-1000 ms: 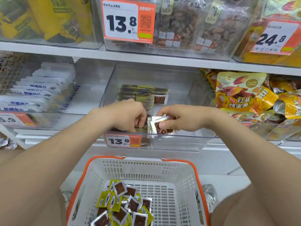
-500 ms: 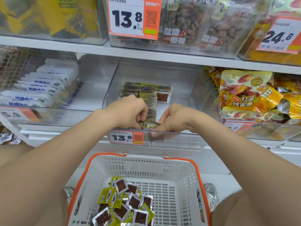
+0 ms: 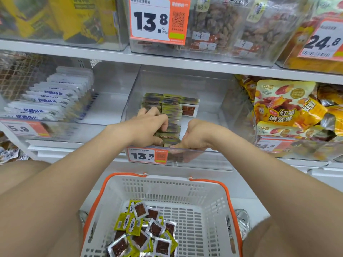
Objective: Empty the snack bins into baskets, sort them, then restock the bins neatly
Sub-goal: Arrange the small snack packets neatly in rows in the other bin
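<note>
Left hand (image 3: 150,127) gripping packets (image 3: 170,103) rowed in bin (image 3: 204,160), right hand (image 3: 194,135) curling at row's front, its grip not discernible, loose packets (image 3: 156,229) lying in basket (image 3: 167,190) below.

Both bare arms were stretched forward, converging toward the middle. The left forearm (image 3: 78,173) came in from the lower left, and the left hand (image 3: 148,127) lay knuckles-up, its fingers curled down onto a row of packets (image 3: 171,130) with the thumb tucked in at the near end. The right forearm (image 3: 269,175) angled in from the lower right. The right hand (image 3: 194,134) sat just beside the left, fingers folded under and out of sight, thumb pointing toward the left hand. Whether it gripped anything could not be told.
</note>
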`<control>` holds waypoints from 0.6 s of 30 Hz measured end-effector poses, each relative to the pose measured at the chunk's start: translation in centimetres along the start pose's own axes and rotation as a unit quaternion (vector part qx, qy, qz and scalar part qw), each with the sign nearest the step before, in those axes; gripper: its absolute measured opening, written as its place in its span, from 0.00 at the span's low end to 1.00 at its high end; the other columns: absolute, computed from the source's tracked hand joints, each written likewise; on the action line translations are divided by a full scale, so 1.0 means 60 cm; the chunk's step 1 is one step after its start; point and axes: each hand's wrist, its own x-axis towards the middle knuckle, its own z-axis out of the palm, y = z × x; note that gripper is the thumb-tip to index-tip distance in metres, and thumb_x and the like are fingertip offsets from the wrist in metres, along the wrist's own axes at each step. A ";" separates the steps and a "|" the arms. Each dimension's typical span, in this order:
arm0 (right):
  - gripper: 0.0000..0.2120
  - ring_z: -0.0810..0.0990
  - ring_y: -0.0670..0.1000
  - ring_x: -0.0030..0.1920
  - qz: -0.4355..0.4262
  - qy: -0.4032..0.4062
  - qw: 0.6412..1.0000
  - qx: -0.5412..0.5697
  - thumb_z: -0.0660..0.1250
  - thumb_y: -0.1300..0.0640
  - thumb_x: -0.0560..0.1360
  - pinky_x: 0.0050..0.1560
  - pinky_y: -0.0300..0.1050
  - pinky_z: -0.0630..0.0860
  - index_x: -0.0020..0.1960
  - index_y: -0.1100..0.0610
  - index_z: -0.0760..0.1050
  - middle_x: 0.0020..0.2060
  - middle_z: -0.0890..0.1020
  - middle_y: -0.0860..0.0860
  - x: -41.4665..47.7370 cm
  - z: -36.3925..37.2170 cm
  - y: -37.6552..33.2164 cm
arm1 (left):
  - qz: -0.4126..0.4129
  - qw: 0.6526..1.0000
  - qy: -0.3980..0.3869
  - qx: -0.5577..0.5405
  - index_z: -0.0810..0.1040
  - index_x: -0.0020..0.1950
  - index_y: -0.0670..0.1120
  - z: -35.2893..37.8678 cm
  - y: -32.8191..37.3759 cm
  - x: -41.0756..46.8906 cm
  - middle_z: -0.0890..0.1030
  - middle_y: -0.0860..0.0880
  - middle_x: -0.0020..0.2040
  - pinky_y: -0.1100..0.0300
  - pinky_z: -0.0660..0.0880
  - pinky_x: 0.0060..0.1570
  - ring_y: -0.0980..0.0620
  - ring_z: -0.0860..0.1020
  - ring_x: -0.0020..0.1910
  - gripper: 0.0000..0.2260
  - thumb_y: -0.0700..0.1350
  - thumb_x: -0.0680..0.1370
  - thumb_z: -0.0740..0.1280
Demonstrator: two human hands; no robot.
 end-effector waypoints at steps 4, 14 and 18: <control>0.22 0.88 0.50 0.42 -0.025 0.022 0.995 -0.096 0.81 0.43 0.70 0.46 0.41 0.84 0.47 0.55 0.72 0.44 0.87 0.53 0.002 0.016 -0.006 | -0.003 1.000 -0.013 -0.027 0.73 0.53 0.55 0.004 -0.002 0.002 0.70 0.51 0.59 0.46 0.69 0.64 0.45 0.67 0.61 0.05 0.50 0.82 0.69; 0.34 0.89 0.54 0.45 0.009 -0.070 0.993 0.094 0.82 0.45 0.69 0.51 0.47 0.85 0.64 0.67 0.76 0.45 0.88 0.59 0.037 0.000 0.032 | -0.025 0.999 0.008 -0.047 0.76 0.51 0.59 0.004 -0.001 0.005 0.70 0.51 0.57 0.47 0.68 0.68 0.44 0.68 0.60 0.16 0.62 0.71 0.78; 0.23 0.87 0.49 0.40 -0.040 0.015 0.997 -0.062 0.79 0.43 0.72 0.47 0.41 0.82 0.56 0.59 0.81 0.39 0.88 0.51 0.044 0.013 0.038 | 0.001 0.999 0.019 -0.028 0.78 0.45 0.59 0.013 -0.001 0.011 0.71 0.53 0.55 0.44 0.63 0.71 0.45 0.70 0.62 0.13 0.61 0.71 0.78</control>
